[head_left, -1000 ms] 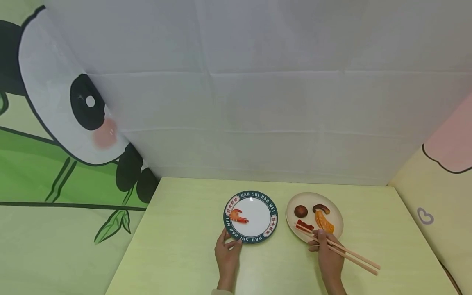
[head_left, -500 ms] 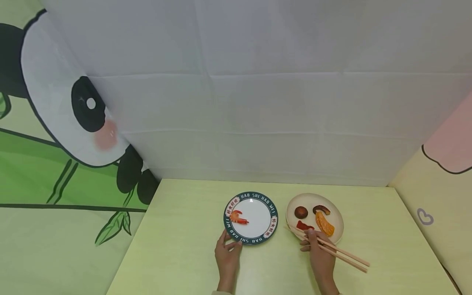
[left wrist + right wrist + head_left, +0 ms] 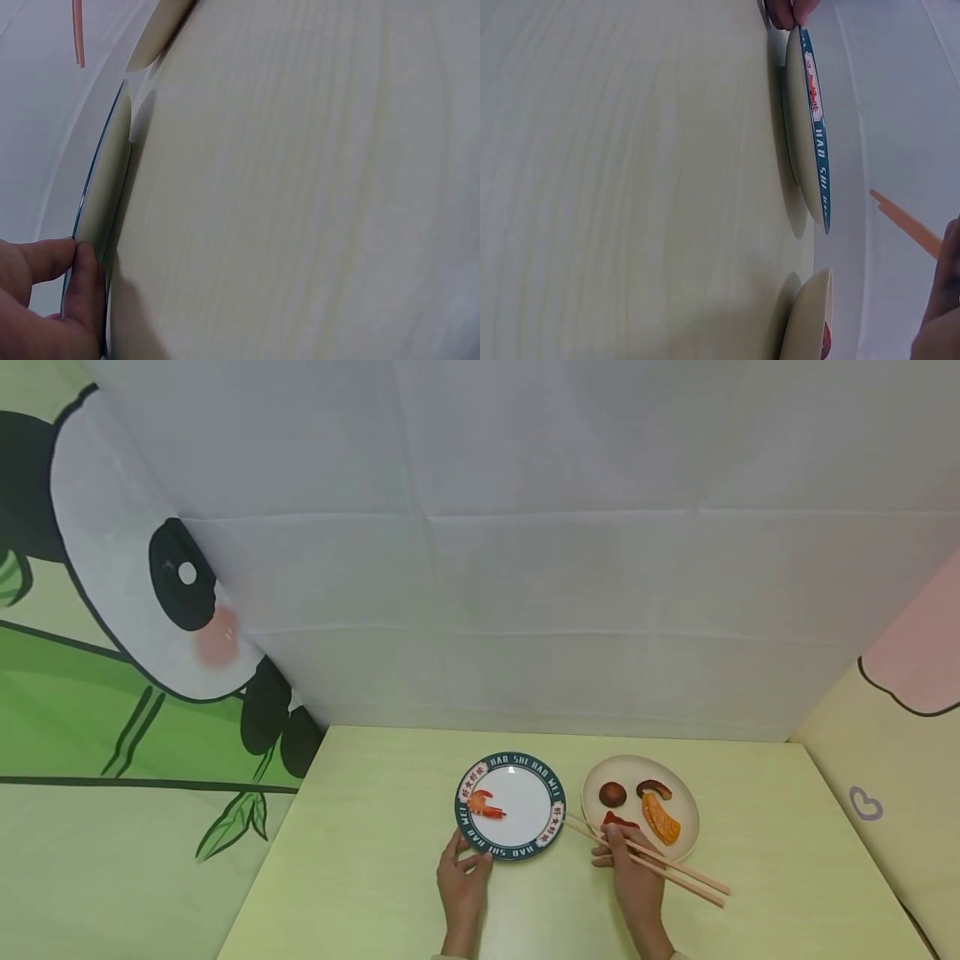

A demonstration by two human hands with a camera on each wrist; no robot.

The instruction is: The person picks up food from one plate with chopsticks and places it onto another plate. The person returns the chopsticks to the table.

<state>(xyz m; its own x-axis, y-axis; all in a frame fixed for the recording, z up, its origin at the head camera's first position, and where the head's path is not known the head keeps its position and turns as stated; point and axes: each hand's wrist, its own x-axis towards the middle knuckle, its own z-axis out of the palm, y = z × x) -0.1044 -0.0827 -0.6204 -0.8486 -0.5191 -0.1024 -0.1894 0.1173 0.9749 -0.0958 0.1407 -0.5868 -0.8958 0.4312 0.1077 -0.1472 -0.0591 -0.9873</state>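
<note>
My left hand (image 3: 462,889) pinches the near left rim of the green-rimmed plate (image 3: 517,839); the left wrist view shows the thumb and fingers at its edge. On that plate, at the left, lies an orange shrimp piece (image 3: 487,810). My right hand (image 3: 636,868) holds a pair of chopsticks (image 3: 686,877) over the near left edge of the beige plate (image 3: 682,777). Their tips are close to the green-rimmed plate's right side, with nothing between them. The beige plate bears a round brown piece (image 3: 612,794), a mushroom slice (image 3: 654,788), an orange-yellow piece (image 3: 662,821) and a partly hidden red piece (image 3: 617,817).
Both plates stand on a pale yellow table (image 3: 390,827) with a narrow gap between them. A white sheet (image 3: 525,610) rises behind the table. At the left hangs a cartoon panda print (image 3: 127,543), and a pale yellow printed panel (image 3: 900,777) borders the right side.
My right hand and the chopsticks have moved left, from the red piece to the gap between the plates. The red piece stays on the beige plate. My left hand keeps its place.
</note>
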